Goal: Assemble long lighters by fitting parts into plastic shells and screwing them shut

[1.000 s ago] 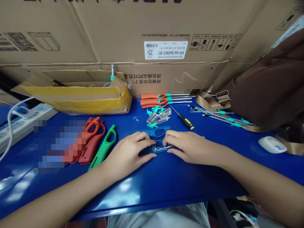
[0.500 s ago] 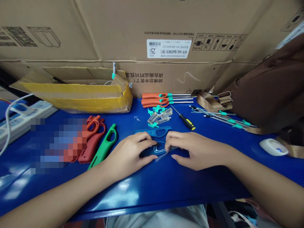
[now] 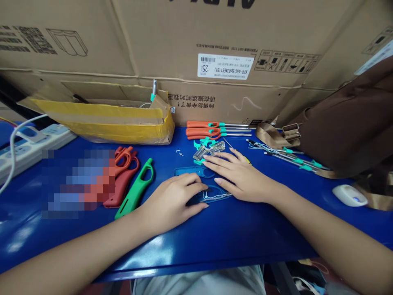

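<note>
My left hand [image 3: 172, 198] rests on the blue table [image 3: 215, 241] with its fingers curled over a blue plastic handle shell [image 3: 216, 194] that has a thin white wire laid in it. A second blue shell [image 3: 190, 170] lies just behind it. My right hand [image 3: 238, 174] is stretched out flat, fingers apart and holding nothing. Its fingertips reach a small pile of clear plastic parts [image 3: 208, 150] and teal bits [image 3: 203, 142].
Red handle shells [image 3: 123, 174] and a green one [image 3: 136, 187] lie to the left. Orange long-nosed lighters [image 3: 211, 129] sit by the big cardboard box [image 3: 196, 94]. A yellow-taped box [image 3: 123, 123], metal rods [image 3: 288, 157], a white mouse [image 3: 348, 194], a brown bag [image 3: 346, 119] and a power strip [image 3: 24, 143] ring the area.
My right hand has let go of the wired blue shell and moved forward to the clear parts, opening flat. My left hand stays on the shell. The camera has shifted slightly.
</note>
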Motion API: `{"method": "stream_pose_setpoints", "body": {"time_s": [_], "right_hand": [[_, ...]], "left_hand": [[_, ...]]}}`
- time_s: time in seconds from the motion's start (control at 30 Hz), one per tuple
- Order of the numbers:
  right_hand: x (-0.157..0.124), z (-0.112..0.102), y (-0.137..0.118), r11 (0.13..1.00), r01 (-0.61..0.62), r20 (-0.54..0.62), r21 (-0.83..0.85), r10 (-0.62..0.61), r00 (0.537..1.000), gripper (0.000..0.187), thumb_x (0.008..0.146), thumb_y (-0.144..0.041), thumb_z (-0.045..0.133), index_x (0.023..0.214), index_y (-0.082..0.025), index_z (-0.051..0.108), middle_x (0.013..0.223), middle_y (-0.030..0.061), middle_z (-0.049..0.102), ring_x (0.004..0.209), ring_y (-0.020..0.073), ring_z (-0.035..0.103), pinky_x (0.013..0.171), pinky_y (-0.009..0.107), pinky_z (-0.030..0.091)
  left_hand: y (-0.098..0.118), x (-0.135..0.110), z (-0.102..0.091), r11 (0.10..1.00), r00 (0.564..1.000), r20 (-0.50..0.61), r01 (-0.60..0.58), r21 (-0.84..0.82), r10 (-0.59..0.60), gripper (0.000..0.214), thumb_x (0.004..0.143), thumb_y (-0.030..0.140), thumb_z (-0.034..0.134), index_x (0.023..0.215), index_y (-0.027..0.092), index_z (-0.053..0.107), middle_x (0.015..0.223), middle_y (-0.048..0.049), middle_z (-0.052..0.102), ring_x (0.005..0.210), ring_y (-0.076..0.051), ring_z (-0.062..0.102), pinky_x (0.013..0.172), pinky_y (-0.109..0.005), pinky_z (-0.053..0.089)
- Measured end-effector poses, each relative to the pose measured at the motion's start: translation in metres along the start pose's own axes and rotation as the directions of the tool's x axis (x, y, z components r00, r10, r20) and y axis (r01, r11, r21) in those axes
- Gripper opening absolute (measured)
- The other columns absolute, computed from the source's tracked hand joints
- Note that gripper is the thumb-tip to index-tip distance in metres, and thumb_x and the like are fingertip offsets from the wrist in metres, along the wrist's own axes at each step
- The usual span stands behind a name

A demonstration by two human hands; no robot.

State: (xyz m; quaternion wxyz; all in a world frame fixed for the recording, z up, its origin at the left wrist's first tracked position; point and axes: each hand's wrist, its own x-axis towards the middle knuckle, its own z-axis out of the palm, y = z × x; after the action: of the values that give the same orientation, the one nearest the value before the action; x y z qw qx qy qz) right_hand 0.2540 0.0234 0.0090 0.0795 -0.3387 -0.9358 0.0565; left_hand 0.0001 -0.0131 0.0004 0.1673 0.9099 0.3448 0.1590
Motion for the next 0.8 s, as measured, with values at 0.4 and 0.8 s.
{"method": "stream_pose_setpoints", "body": {"time_s": [0.4, 0.8], "right_hand": [[-0.002, -0.008, -0.001, 1.0, -0.021, -0.073, 0.019, 0.022, 0.997, 0.034, 0.105, -0.032, 0.045, 0.133, -0.02, 0.06, 0.132, 0.008, 0.069, 0.125, 0.0245, 0.059, 0.119, 0.055, 0.027], [-0.01, -0.016, 0.014, 0.987, -0.141, -0.017, -0.083, 0.14, 0.99, 0.026, 0.094, -0.028, 0.066, 0.117, -0.016, 0.064, 0.104, 0.0097, 0.071, 0.097, 0.0283, 0.063, 0.087, 0.044, 0.046]], "left_hand": [[-0.002, 0.0, 0.001, 0.999, 0.999, -0.007, -0.044, -0.01, 0.044, 0.035, 0.094, 0.035, 0.068, 0.125, 0.018, 0.066, 0.111, -0.0074, 0.067, 0.102, -0.025, 0.066, 0.089, -0.039, 0.056], [-0.003, 0.0, -0.003, 1.0, 1.0, -0.012, -0.014, 0.024, 0.014, 0.038, 0.093, 0.035, 0.07, 0.128, 0.021, 0.065, 0.112, -0.0069, 0.07, 0.104, -0.026, 0.066, 0.09, -0.04, 0.056]]}}
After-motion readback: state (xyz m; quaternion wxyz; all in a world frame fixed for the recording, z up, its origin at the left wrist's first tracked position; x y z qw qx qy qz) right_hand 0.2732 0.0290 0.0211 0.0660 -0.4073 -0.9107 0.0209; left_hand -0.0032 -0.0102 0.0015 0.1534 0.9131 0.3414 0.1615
